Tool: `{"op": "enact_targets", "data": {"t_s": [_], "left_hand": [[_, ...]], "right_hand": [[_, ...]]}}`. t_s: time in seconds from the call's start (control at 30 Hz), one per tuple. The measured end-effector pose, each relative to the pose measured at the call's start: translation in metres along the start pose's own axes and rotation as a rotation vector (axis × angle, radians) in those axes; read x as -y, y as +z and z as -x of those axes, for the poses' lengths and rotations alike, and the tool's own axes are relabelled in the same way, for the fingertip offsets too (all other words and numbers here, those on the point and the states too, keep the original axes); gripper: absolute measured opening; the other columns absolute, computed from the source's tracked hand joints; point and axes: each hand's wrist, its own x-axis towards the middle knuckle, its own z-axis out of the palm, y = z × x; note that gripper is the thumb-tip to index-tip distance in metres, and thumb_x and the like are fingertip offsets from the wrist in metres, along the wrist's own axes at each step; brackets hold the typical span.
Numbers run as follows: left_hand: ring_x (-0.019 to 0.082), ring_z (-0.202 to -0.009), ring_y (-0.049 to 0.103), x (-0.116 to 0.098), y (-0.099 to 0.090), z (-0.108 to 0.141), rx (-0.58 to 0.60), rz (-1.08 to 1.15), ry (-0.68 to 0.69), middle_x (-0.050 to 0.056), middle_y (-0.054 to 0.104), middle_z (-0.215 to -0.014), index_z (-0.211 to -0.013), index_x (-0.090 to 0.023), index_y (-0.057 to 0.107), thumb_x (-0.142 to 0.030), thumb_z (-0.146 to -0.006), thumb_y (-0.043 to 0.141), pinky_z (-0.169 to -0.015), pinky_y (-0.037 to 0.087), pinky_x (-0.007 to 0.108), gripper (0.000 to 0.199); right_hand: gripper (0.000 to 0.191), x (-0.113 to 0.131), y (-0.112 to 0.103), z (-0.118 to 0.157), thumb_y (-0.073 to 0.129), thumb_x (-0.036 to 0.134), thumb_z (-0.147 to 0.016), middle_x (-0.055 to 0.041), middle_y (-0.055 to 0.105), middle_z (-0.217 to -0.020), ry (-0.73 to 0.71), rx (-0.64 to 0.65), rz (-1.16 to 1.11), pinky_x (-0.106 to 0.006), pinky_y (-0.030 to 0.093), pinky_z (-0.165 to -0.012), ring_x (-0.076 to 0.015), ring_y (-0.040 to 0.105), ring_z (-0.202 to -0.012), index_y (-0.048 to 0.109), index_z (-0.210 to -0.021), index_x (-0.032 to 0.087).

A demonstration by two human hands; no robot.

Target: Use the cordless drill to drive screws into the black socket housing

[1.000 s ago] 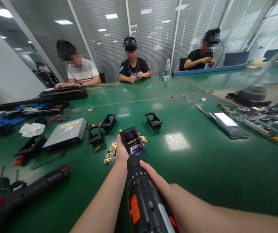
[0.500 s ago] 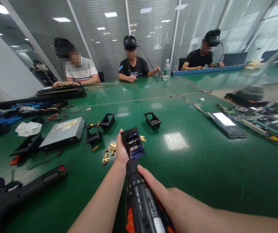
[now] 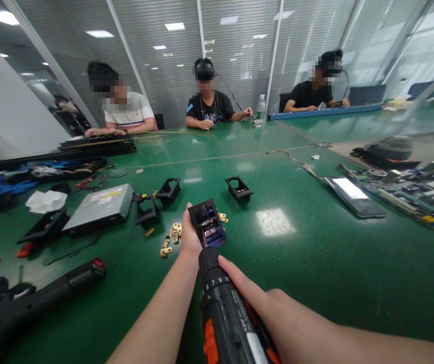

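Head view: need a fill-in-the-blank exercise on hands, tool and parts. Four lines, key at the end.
The ____ hand grips the power drill.
The left hand holds a frame whose colour is ____.
The small metal strips lying near the left hand are ____-coloured.
In the head view, the silver box with the yellow label lies to the ____ of the metal strips.

Missing words, in order: right; black; gold; left.
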Motion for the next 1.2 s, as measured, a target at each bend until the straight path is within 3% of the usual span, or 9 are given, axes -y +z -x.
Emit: {"op": "enact_targets", "data": {"t_s": [0.2, 0.5, 0.7, 0.8, 0.97, 1.2], "left_hand": [[0.025, -0.065, 0.071, 0.0045, -0.0075, -0.0012, 0.032, 0.073, 0.134, 0.01, 0.07, -0.068, -0.088, -0.011, 0.071, -0.068, -0.082, 0.052, -0.06, 0.059, 0.036, 0.06], [0.028, -0.067, 0.071, 0.0033, -0.0037, 0.0008, 0.041, 0.045, 0.142, 0.011, 0.069, -0.066, -0.087, -0.01, 0.071, -0.066, -0.083, 0.05, -0.06, 0.059, 0.038, 0.06], [0.026, -0.064, 0.07, 0.0048, -0.0048, -0.0006, -0.006, 0.037, 0.122, 0.009, 0.069, -0.068, -0.094, -0.011, 0.071, -0.066, -0.082, 0.054, -0.06, 0.058, 0.036, 0.059], [0.025, -0.064, 0.07, 0.0047, -0.006, -0.0014, 0.006, 0.035, 0.117, 0.009, 0.069, -0.067, -0.096, -0.011, 0.07, -0.065, -0.083, 0.052, -0.06, 0.058, 0.036, 0.059], [0.025, -0.063, 0.07, 0.0042, -0.0075, -0.0024, 0.022, 0.041, 0.134, 0.009, 0.068, -0.066, -0.091, -0.011, 0.07, -0.064, -0.084, 0.052, -0.059, 0.058, 0.036, 0.057], [0.025, -0.061, 0.07, 0.004, -0.0093, -0.004, 0.001, 0.06, 0.128, 0.008, 0.068, -0.064, -0.089, -0.011, 0.07, -0.062, -0.082, 0.055, -0.058, 0.058, 0.036, 0.054]], "right_hand": [[0.033, 0.003, -0.0071, -0.006, 0.057, 0.033, -0.099, -0.0101, 0.062, -0.124, -0.012, -0.097, -0.03, -0.044, 0.057, -0.086, -0.0238, 0.065, -0.104, 0.058, -0.128, 0.016], [0.048, 0.0024, -0.0061, -0.0086, 0.053, 0.037, -0.101, -0.0125, 0.062, -0.129, 0.028, -0.158, -0.057, -0.047, 0.058, -0.089, -0.0259, 0.067, -0.107, 0.044, -0.145, 0.019], [0.05, -0.0018, -0.0012, -0.0064, 0.039, 0.03, -0.104, -0.0032, 0.067, -0.117, 0.049, -0.17, -0.062, -0.044, 0.055, -0.094, -0.0242, 0.066, -0.116, 0.029, -0.154, 0.032], [0.051, -0.004, 0.0002, -0.0064, 0.048, 0.032, -0.102, -0.0064, 0.065, -0.123, 0.045, -0.17, -0.062, -0.047, 0.057, -0.093, -0.0258, 0.066, -0.113, 0.034, -0.151, 0.028], [0.039, -0.0034, -0.0014, -0.0069, 0.059, 0.034, -0.098, -0.0111, 0.06, -0.129, 0.024, -0.168, -0.051, -0.046, 0.057, -0.089, -0.0258, 0.065, -0.108, 0.055, -0.133, 0.017], [0.033, 0.0053, -0.0012, -0.0002, 0.06, 0.033, -0.097, -0.01, 0.062, -0.125, 0.022, -0.167, -0.034, -0.044, 0.057, -0.087, -0.0244, 0.064, -0.105, 0.059, -0.126, 0.017]]}}
